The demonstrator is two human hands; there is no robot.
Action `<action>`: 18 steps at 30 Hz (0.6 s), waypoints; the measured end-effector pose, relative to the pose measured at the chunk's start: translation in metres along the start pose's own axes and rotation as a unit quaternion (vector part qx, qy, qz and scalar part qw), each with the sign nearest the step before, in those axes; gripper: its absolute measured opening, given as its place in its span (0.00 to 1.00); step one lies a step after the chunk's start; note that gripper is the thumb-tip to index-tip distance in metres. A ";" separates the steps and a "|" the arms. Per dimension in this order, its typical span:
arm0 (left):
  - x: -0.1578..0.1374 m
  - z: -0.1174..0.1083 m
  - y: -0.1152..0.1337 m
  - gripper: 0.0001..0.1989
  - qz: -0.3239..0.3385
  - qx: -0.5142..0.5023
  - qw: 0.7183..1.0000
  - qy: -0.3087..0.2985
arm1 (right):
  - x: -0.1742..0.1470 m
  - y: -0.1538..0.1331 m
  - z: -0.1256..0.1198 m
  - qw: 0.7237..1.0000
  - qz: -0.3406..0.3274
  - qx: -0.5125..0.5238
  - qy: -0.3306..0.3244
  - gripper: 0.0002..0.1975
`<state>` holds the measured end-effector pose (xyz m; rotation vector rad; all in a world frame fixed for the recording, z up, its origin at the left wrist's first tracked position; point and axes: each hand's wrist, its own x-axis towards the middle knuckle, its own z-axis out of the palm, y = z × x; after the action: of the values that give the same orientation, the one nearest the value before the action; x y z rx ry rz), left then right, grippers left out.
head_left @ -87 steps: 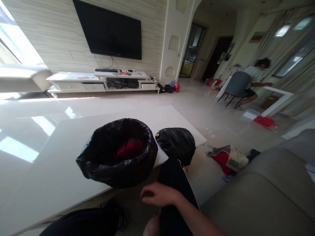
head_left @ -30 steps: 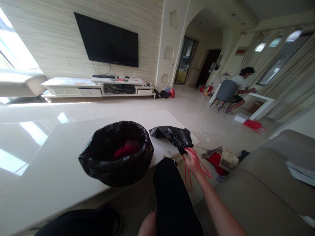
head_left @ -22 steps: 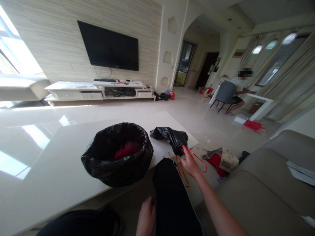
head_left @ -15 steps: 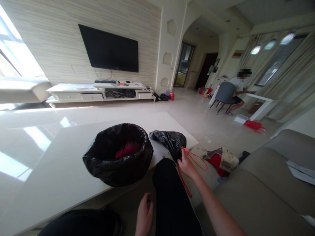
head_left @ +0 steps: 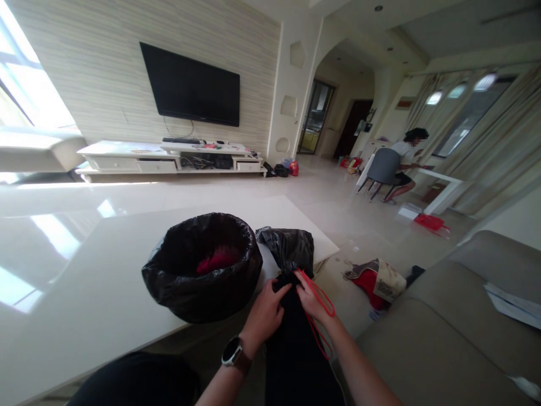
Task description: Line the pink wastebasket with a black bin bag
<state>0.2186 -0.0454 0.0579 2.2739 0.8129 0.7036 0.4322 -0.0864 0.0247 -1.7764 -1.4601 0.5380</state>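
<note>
A black plastic bag (head_left: 296, 245) with red drawstrings (head_left: 322, 294) lies over the table's edge, beside my knee. My right hand (head_left: 310, 296) is closed on its gathered end, and the red loops hang along the wrist and thigh. My left hand (head_left: 266, 310), with a watch (head_left: 231, 351) on its wrist, is close to that gathered end above my knee. Its thumb and forefinger are apart, with other fingers bent. Left of both hands stands a round bin lined with a black bag (head_left: 211, 301); something dark pink (head_left: 217, 259) lies inside.
The bin stands on a low white table (head_left: 101, 270). A grey sofa (head_left: 443, 316) is at my right, with a red and beige cloth item (head_left: 378, 282) on the floor beside it. Farther off, a person (head_left: 401, 163) sits on a grey chair (head_left: 384, 166) at a white table.
My left hand has come up from below, beside my knee, to the bag's gathered end. My right hand has shifted slightly down and left, keeping the bag and its drawstrings.
</note>
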 end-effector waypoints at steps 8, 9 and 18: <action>0.015 0.002 -0.007 0.36 -0.061 0.121 0.991 -0.015 | 0.012 -0.009 -0.003 0.996 -0.080 -0.035 -0.020 0.29; 0.013 0.002 -0.009 0.35 -0.069 0.124 0.990 -0.013 | 0.018 -0.007 -0.007 0.996 -0.076 -0.053 0.006 0.29; 0.000 -0.003 -0.029 0.26 -0.142 0.152 0.977 0.048 | 0.053 0.023 -0.111 0.939 0.094 -0.194 0.270 0.23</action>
<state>0.2062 -0.0258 0.0399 2.3315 1.3397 0.5903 0.5417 -0.0694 0.0834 -2.1617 -1.0590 -0.1683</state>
